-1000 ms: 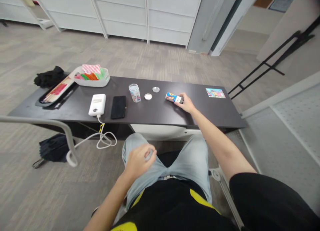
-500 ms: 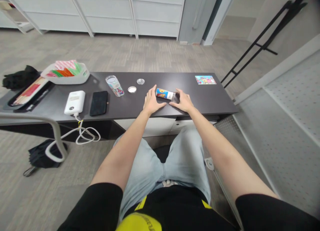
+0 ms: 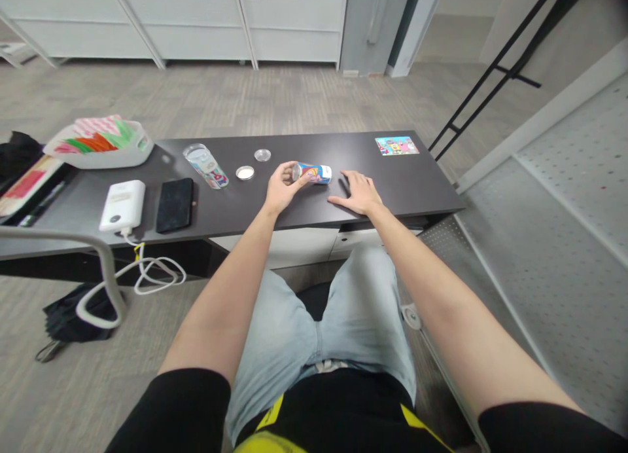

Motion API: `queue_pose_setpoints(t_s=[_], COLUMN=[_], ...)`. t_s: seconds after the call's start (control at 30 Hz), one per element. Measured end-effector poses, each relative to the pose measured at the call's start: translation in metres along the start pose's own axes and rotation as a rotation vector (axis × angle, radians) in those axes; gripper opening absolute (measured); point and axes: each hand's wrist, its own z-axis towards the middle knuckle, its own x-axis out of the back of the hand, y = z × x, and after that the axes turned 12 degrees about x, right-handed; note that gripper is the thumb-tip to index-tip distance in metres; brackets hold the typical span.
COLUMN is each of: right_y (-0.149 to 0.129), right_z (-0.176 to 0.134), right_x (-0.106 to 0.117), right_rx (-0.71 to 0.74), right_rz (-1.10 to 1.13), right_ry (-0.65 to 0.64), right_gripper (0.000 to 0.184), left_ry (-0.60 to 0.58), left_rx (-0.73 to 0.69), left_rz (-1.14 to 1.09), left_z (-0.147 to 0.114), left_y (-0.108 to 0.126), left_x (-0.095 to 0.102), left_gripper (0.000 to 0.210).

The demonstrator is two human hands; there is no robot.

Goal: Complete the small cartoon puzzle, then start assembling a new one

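Observation:
A small clear canister [image 3: 321, 173] with a bright printed label lies sideways over the black desk. My left hand [image 3: 284, 190] is closed around its left end, thumb across the label and fingers behind. To the right, my right hand [image 3: 360, 192] rests palm down on the desk, fingers apart, with a gap between it and the canister. Left of my hands are a white-centred round lid [image 3: 244, 173] and a clear round lid [image 3: 262, 155]. Farther left is a taller clear canister [image 3: 206, 166] with a similar colourful label.
On the left of the black desk [image 3: 230, 214] are a black phone [image 3: 175, 205], a white power bank [image 3: 122, 205] with a looped cable, and a white basket [image 3: 140, 153] of coloured items. A colourful card [image 3: 397, 146] lies at the far right. Perforated panels [image 3: 549, 243] stand on the right.
Both hands were at the canister's ends; now only the left grips it. My right hand is apart from it. The canister's clear end now points left instead of right. The view has shifted slightly.

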Motion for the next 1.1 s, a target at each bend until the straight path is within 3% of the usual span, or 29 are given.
queue_pose_setpoints(t_s=[0.13, 0.23, 0.4, 0.6, 0.83, 0.97, 1.1], right_y=[-0.002, -0.005, -0.004, -0.002, -0.005, -0.007, -0.007], right_z=[-0.001, -0.002, -0.002, -0.001, -0.002, -0.003, -0.003], right_x=[0.001, 0.002, 0.000, -0.002, 0.000, 0.002, 0.002], right_rx=[-0.004, -0.003, 0.003, 0.015, 0.022, 0.018, 0.023], right_rz=[-0.019, -0.032, -0.033, -0.026, -0.023, -0.018, -0.014], right_ry=[0.003, -0.003, 0.009, 0.029, 0.028, 0.024, 0.028], right_gripper=[0.111, 0.108, 0.104, 0.103, 0.102, 0.099, 0.098], left_ry=[0.107, 0.127, 0.100, -0.007, -0.124, -0.109, -0.013], left_rx=[0.037, 0.049, 0.021, -0.037, -0.073, -0.093, -0.150], left_rz=[-0.282, -0.347, -0.297, -0.026, 0.014, 0.015, 0.070], left_z=[0.016, 0.028, 0.046, 0.057, 0.052, 0.056, 0.069], left_y=[0.001, 0.006, 0.022, 0.050, 0.067, 0.075, 0.086], left_x=[-0.003, -0.003, 0.001, -0.006, -0.027, -0.016, 0.014], left_gripper=[0.103, 0.107, 0.092, 0.070, 0.072, 0.077, 0.075])
